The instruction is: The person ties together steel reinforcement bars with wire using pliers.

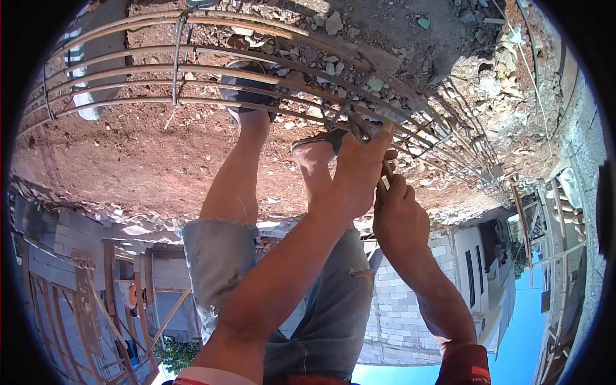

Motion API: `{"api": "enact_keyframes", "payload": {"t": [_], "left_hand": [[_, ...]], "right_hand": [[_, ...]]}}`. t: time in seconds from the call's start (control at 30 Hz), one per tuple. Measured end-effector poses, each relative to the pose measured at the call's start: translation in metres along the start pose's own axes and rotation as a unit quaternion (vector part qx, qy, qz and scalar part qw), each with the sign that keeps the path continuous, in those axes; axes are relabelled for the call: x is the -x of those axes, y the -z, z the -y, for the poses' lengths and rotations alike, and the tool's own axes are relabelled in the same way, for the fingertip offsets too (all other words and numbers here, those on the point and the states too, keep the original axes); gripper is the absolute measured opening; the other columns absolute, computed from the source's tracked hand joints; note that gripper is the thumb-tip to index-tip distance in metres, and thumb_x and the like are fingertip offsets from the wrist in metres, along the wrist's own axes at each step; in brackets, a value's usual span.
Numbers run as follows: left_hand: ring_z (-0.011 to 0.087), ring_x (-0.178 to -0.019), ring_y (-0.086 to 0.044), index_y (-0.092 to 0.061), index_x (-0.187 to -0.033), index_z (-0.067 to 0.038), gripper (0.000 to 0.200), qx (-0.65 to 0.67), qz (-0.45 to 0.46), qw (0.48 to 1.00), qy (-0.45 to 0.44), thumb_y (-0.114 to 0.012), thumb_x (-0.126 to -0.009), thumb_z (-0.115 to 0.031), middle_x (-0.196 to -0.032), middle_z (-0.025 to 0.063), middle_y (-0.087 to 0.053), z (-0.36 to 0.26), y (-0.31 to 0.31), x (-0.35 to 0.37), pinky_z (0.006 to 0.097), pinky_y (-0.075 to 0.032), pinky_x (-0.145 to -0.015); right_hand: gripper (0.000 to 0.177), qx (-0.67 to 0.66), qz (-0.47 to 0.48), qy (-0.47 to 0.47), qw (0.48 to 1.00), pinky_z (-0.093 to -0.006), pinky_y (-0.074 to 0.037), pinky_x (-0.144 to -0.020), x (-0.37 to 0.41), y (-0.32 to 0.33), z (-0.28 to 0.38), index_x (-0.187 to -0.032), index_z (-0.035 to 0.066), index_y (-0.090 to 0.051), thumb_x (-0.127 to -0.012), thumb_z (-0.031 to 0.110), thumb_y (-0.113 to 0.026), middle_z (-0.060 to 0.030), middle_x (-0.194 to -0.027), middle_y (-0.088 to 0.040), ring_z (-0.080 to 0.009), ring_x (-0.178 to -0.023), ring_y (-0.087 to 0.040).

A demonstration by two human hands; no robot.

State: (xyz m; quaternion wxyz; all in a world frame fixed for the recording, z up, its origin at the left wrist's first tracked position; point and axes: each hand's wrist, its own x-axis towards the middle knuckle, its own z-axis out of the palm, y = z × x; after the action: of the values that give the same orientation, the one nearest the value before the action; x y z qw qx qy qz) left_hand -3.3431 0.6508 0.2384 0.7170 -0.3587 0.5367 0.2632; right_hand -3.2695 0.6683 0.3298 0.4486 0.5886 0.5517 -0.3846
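Observation:
Long steel reinforcing bars [282, 80], tied with stirrups [178, 61], curve across the top of the view. At a crossing on the nearest bar, the metal jaws of what look like pincers [360, 126] stand against the steel. My left hand [353, 170] is closed around the tool just below its jaws, thumb uppermost; most of its fingers are hidden. Lower and to the right, my right hand [401, 221] has its fingers wrapped round the handles. Any tie wire at the jaws is too small to make out.
My feet [247, 83] stand on reddish rubble-strewn soil [160, 151], under the bars. More bar ends bunch together at right [491, 176]. A concrete wall edge [587, 141] runs along the right. Block walls [410, 285] and wooden props [112, 282] appear upside down below.

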Motion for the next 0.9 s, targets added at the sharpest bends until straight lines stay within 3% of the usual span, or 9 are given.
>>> {"api": "enact_keyframes", "payload": {"t": [0.17, 0.2, 0.23, 0.27, 0.33, 0.53, 0.6, 0.63, 0.9], "left_hand": [[0.0119, -0.059, -0.05, -0.05, -0.095, -0.009, 0.027, 0.003, 0.024, 0.995, 0.1, -0.058, -0.094, -0.034, -0.069, -0.0012, -0.048, -0.011, 0.02, -0.006, 0.0305, -0.046, -0.057], [0.0119, -0.059, -0.05, -0.05, -0.095, -0.009, 0.027, 0.004, 0.023, 0.995, 0.1, -0.058, -0.094, -0.034, -0.069, -0.0012, -0.048, -0.01, 0.019, -0.005, 0.0305, -0.046, -0.057], [0.0119, -0.058, -0.049, -0.049, -0.094, -0.009, 0.027, 0.068, 0.051, 0.991, 0.103, -0.057, -0.095, -0.035, -0.068, -0.0016, -0.048, -0.009, 0.016, -0.006, 0.0307, -0.047, -0.057], [0.0119, -0.057, -0.049, -0.049, -0.093, -0.01, 0.027, 0.132, 0.08, 0.982, 0.106, -0.057, -0.095, -0.035, -0.068, -0.002, -0.047, -0.008, 0.013, -0.006, 0.0308, -0.047, -0.056], [0.012, -0.058, -0.05, -0.049, -0.093, -0.01, 0.026, 0.179, 0.115, 0.971, 0.108, -0.057, -0.095, -0.035, -0.068, -0.0024, -0.048, -0.01, 0.012, -0.006, 0.0306, -0.048, -0.057], [0.014, -0.064, -0.055, -0.051, -0.098, -0.008, 0.03, 0.14, 0.092, 0.98, 0.106, -0.058, -0.094, -0.037, -0.07, -0.0001, -0.052, -0.007, 0.0, -0.002, 0.0315, -0.052, -0.064], [0.0151, -0.067, -0.057, -0.051, -0.099, -0.008, 0.032, 0.046, 0.042, 0.993, 0.098, -0.059, -0.093, -0.038, -0.071, 0.0013, -0.053, 0.007, -0.001, -0.006, 0.0318, -0.052, -0.067], [0.0163, -0.063, -0.055, -0.049, -0.105, -0.006, 0.043, -0.06, 0.01, 0.998, -0.013, -0.055, -0.092, -0.046, -0.074, 0.0016, -0.055, 0.026, 0.0, -0.013, 0.0317, -0.048, -0.063], [0.0316, -0.072, -0.063, -0.054, -0.103, 0.007, 0.053, -0.387, -0.146, 0.905, -0.094, -0.058, -0.089, -0.044, -0.075, 0.0178, -0.062, 0.017, 0.002, 0.002, 0.0407, -0.048, -0.069]], "right_hand": [[0.051, -0.08, -0.019, 0.166, 0.983, -0.0471, -0.053, -0.056, 0.007, -0.004, -0.013, -0.115, -0.008, -0.043, -0.083, 0.023, -0.065, -0.0244, -0.094, -0.059, -0.0373, -0.069, -0.064], [0.047, -0.336, 0.123, 0.109, 0.927, -0.0446, -0.053, -0.055, 0.0, 0.001, -0.024, -0.113, -0.008, -0.046, -0.085, 0.025, -0.064, -0.0219, -0.092, -0.061, -0.034, -0.067, -0.065], [0.044, -0.561, 0.251, 0.042, 0.788, -0.042, -0.053, -0.053, -0.007, 0.004, -0.029, -0.111, -0.008, -0.049, -0.087, 0.026, -0.063, -0.0193, -0.09, -0.063, -0.0306, -0.065, -0.065], [0.044, -0.561, 0.249, 0.041, 0.789, -0.042, -0.053, -0.053, -0.011, 0.013, -0.024, -0.111, -0.008, -0.049, -0.087, 0.026, -0.063, -0.0193, -0.09, -0.063, -0.0306, -0.065, -0.065], [0.034, -0.733, 0.359, -0.201, 0.542, -0.0346, -0.049, -0.047, -0.016, 0.036, -0.009, -0.1, -0.005, -0.054, -0.091, 0.027, -0.058, -0.011, -0.076, -0.062, -0.022, -0.054, -0.061], [0.028, -0.496, 0.328, -0.165, 0.787, -0.0319, -0.043, -0.043, -0.03, 0.042, -0.026, -0.094, -0.003, -0.056, -0.093, 0.024, -0.059, -0.0076, -0.07, -0.06, -0.0152, -0.047, -0.051], [0.03, -0.254, 0.168, -0.06, 0.951, -0.0331, -0.045, -0.049, -0.03, 0.021, -0.028, -0.101, -0.007, -0.056, -0.094, 0.022, -0.055, -0.0111, -0.069, -0.061, -0.0164, -0.051, -0.054], [0.034, -0.255, 0.095, -0.05, 0.961, -0.0477, -0.049, -0.07, -0.026, 0.011, -0.018, -0.102, -0.008, -0.058, -0.093, 0.024, -0.052, -0.0281, -0.08, -0.064, -0.0428, -0.08, -0.065], [0.04, -0.266, 0.01, -0.048, 0.963, -0.0443, -0.051, -0.068, -0.024, -0.082, -0.016, -0.107, -0.007, -0.055, -0.08, 0.019, -0.069, -0.0262, -0.082, -0.066, -0.0405, -0.083, -0.066]]}}
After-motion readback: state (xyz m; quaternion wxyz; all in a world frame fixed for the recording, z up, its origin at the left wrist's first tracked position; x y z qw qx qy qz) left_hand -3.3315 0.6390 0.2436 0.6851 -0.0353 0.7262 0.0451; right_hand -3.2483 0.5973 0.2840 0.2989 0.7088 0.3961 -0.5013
